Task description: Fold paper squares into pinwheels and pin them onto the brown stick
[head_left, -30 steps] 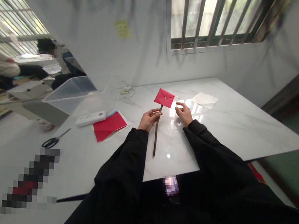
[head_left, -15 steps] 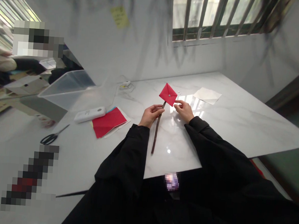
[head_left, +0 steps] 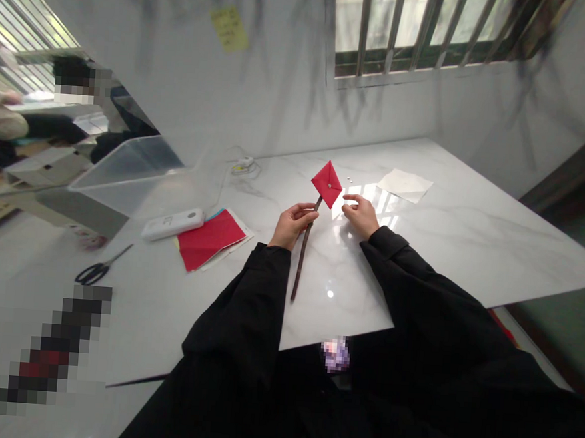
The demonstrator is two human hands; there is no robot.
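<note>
A pinwheel of folded red paper point(head_left: 329, 184) has a small pale pin head at its centre. It sits at the top of a thin brown stick point(head_left: 301, 260), which leans slightly to the right. My left hand point(head_left: 293, 226) grips that stick just below the paper, fingers and thumb closed round it. Just right of the red paper is my right hand point(head_left: 361, 217), index finger stretched out and thumb apart, holding nothing. A narrow gap separates its fingertip from the paper. Two tiny shiny bits point(head_left: 349, 179) lie on the table behind.
Red sheets point(head_left: 211, 240) lie left on the marble-patterned table point(head_left: 471, 238), against a white device point(head_left: 173, 225). Scissors point(head_left: 94, 272) are farther left, near a clear plastic box point(head_left: 125, 174). White paper point(head_left: 405, 185) lies back right. A person point(head_left: 72, 70) is at far left.
The red paper has turned on its pin, and its right edge has come away from my right fingertip. My left hand and the stick have shifted slightly left.
</note>
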